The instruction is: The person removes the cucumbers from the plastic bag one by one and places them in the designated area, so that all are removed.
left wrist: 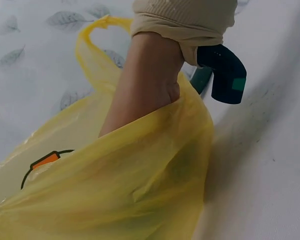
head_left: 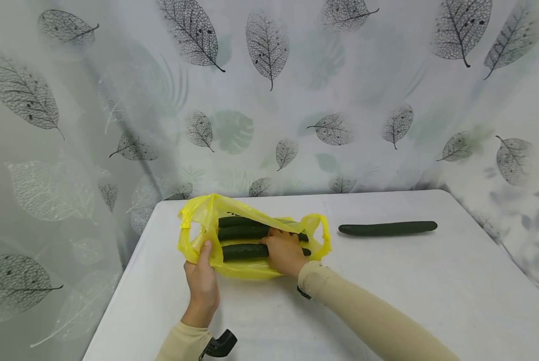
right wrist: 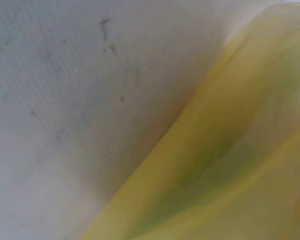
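Observation:
A yellow plastic bag (head_left: 251,271) lies on its side with its mouth towards me and its handles at left and right. Three long dark green cucumbers show inside: a far one (head_left: 235,221), a middle one (head_left: 242,232) and a near one (head_left: 244,251). My left hand (head_left: 203,283) holds the bag's left rim, thumb on top. Reaching into the mouth, my right hand (head_left: 287,253) grips the middle cucumber and crosses over the near one. Its fingertips are partly hidden. The left wrist view shows the right forearm (left wrist: 145,80) entering the bag.
Another cucumber (head_left: 388,228) lies on the white table (head_left: 409,281), right of the bag. A leaf-patterned curtain (head_left: 269,100) hangs behind the table and at both sides. A black wrist device (head_left: 221,344) sits at the left cuff.

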`<state>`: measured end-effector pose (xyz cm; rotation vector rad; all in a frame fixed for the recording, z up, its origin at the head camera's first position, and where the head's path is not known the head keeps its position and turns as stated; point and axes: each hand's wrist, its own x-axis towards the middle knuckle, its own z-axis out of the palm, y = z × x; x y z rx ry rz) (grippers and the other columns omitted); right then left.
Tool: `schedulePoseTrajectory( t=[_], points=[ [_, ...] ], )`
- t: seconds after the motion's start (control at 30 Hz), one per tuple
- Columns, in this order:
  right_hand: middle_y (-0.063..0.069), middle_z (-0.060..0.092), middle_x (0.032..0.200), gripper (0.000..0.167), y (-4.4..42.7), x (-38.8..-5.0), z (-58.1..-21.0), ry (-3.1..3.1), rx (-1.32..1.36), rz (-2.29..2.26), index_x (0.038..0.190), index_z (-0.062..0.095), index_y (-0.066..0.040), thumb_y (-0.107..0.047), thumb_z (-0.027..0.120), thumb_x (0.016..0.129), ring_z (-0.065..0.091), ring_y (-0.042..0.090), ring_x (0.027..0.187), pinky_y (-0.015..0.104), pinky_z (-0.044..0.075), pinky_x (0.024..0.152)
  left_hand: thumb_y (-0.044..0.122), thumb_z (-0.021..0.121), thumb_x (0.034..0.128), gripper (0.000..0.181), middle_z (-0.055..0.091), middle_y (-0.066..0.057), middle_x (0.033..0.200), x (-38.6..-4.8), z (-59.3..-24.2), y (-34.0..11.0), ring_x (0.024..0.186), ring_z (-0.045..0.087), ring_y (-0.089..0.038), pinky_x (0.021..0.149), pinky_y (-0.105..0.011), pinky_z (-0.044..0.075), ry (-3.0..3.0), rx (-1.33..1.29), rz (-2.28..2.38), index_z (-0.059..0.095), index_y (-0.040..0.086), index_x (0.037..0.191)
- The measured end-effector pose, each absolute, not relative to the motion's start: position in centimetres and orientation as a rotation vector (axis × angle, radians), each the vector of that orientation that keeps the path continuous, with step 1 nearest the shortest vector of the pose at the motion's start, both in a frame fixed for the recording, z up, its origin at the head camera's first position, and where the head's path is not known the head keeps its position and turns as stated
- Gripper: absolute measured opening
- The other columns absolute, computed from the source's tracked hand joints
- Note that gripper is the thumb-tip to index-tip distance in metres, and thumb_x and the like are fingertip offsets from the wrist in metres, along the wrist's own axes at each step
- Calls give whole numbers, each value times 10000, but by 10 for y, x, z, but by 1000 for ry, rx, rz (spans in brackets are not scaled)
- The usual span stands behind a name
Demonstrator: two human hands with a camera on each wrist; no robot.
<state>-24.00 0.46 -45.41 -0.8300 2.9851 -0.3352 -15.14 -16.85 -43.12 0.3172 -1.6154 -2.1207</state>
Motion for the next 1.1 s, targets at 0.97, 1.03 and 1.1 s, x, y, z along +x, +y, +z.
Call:
schedulePoseTrajectory(
  t=[0.97,1.03,1.1],
  points=[
    [61,638,1328,462,58,-233,-423,2768,-807,-945,1322,665,-91,21,691,875,543,303,1288,454,447,1053,248,468,1088,392,609,-92,1133,-149,-427,-169,1063,575,-190,934,-242,457,-1595,284,-1981,500,-49,1342],
    [57,628,1337,463,63,-232,-423,2739,-831,-1006,1334,658,-89,7,699,883,534,302,1295,461,447,1052,239,470,1087,401,605,-68,1156,-149,-426,-169,1106,558,-188,959,-236,439,-1578,284,-1990,493,-55,1359],
    [53,622,1343,465,66,-231,-422,2715,-852,-1053,1347,649,-88,-12,713,892,529,298,1296,463,445,1053,249,466,1089,404,599,-65,1171,-150,-426,-169,1126,549,-191,976,-239,430,-1572,279,-2006,487,-44,1367]
  ],
)
